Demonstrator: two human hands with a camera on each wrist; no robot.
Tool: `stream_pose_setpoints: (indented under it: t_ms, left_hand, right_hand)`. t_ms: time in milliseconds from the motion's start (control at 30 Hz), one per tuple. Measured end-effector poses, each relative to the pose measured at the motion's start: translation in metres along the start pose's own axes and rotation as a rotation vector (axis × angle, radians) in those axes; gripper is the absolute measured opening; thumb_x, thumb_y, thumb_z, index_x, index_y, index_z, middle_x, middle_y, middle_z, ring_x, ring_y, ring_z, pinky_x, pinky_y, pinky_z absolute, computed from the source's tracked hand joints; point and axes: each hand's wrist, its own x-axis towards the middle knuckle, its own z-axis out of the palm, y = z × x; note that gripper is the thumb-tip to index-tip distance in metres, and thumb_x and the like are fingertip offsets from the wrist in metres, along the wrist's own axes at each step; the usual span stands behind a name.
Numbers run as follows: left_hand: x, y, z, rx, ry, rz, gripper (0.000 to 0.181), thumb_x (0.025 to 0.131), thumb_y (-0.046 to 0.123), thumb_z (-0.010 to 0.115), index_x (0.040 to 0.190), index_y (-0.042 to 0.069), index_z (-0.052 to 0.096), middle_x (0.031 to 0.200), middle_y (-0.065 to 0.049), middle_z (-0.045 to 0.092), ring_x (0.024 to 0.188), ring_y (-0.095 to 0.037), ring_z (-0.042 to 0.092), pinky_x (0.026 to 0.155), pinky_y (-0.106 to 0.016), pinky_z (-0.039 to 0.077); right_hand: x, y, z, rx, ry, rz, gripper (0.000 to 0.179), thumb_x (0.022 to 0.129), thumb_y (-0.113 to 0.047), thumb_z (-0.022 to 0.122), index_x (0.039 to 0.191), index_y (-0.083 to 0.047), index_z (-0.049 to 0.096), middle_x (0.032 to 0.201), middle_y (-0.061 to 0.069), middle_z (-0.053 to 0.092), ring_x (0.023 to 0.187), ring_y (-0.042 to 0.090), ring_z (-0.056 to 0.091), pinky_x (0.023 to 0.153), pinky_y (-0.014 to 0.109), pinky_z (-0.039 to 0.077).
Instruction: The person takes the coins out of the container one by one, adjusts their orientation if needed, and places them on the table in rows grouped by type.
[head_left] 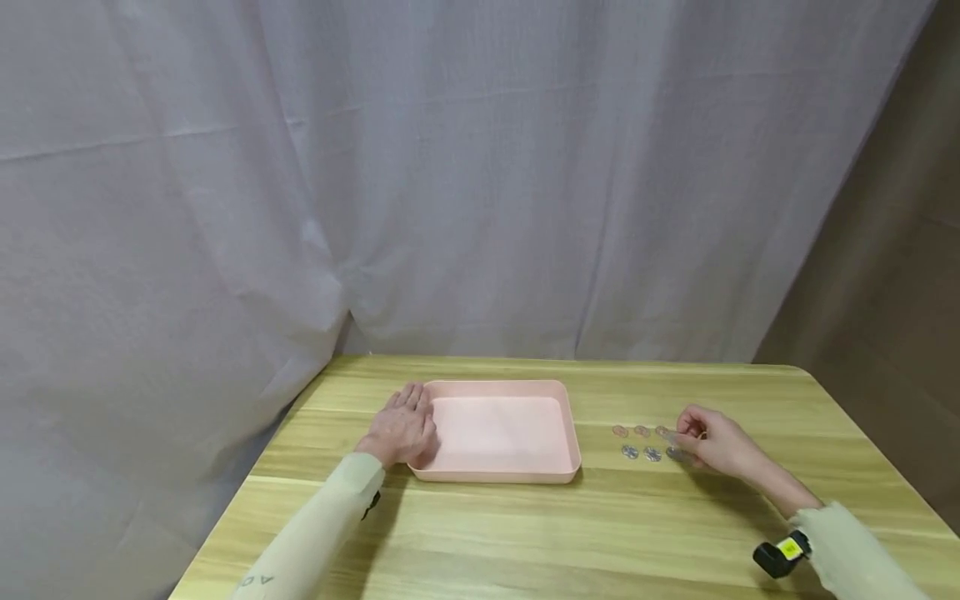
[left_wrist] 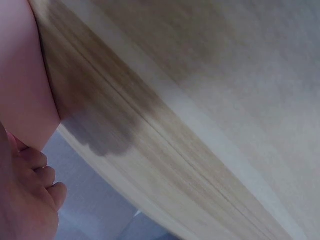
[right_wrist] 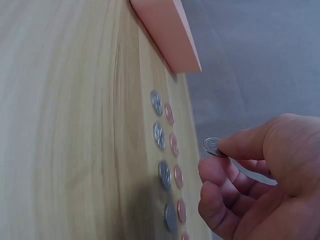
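At the left side of a pink tray (head_left: pixel 495 477), my left hand (head_left: pixel 401 427) rests against the rim, its fingers pointing away from me. The left wrist view shows the tray's outer wall (left_wrist: pixel 25 65) beside loosely bent fingers (left_wrist: pixel 45 175). My right hand (head_left: pixel 712 439) pinches a silver coin (right_wrist: pixel 212 146) between thumb and index finger, held above the table. Below and beside that hand lie two rows of coins: a copper-coloured row including one coin (right_wrist: pixel 174 145), and a silver row including another coin (right_wrist: pixel 159 135). The hand partly hides the rows in the head view.
The wooden table (head_left: pixel 480 533) extends beneath everything. A grey curtain (head_left: pixel 480 183) hangs behind its far edge. The tray stands to the left of the coins, with a strip of table between them.
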Motion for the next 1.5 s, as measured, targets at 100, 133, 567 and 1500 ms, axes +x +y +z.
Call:
stream_pose_setpoints:
  t_ms: [100,133,567,1500]
  left_hand:
    - [0.001,0.002,0.000,0.008,-0.001,0.012,0.061,0.105,0.035,0.020,0.155,0.000,0.021,0.162,-0.017,0.023,0.151,-0.032,0.021,0.125,-0.044,0.020]
    - [0.001,0.003,0.000,0.004,0.000,0.014,0.061,0.105,0.035,0.020,0.155,0.000,0.022,0.162,-0.017,0.023,0.151,-0.032,0.021,0.125,-0.044,0.020]
    - [0.011,0.005,-0.002,-0.010,0.032,0.018,0.059,0.105,0.033,0.023,0.154,-0.001,0.026,0.161,-0.017,0.026,0.151,-0.031,0.023,0.125,-0.044,0.022]
    - [0.002,0.005,0.004,-0.038,0.021,-0.002,0.059,0.105,0.033,0.022,0.154,0.000,0.026,0.162,-0.017,0.025,0.151,-0.032,0.022,0.125,-0.045,0.022]
  right_hand:
    - [-0.007,0.011,-0.006,0.004,0.011,0.035,0.012,0.094,-0.010,0.062,0.092,-0.003,0.053,0.076,0.005,0.051,0.052,0.012,0.053,0.042,0.026,0.048]
    - [-0.010,0.015,-0.008,0.006,0.015,0.047,0.013,0.094,-0.011,0.062,0.093,-0.002,0.053,0.076,0.005,0.051,0.052,0.012,0.053,0.042,0.026,0.048]
    - [-0.014,0.051,-0.025,-0.002,-0.010,0.139,0.017,0.094,-0.013,0.062,0.097,0.001,0.053,0.077,0.006,0.054,0.055,0.015,0.056,0.043,0.028,0.050]
    - [-0.023,0.076,-0.027,-0.186,-0.018,0.111,0.011,0.094,-0.009,0.057,0.085,-0.004,0.056,0.067,0.000,0.050,0.053,0.009,0.046,0.045,0.022,0.038]
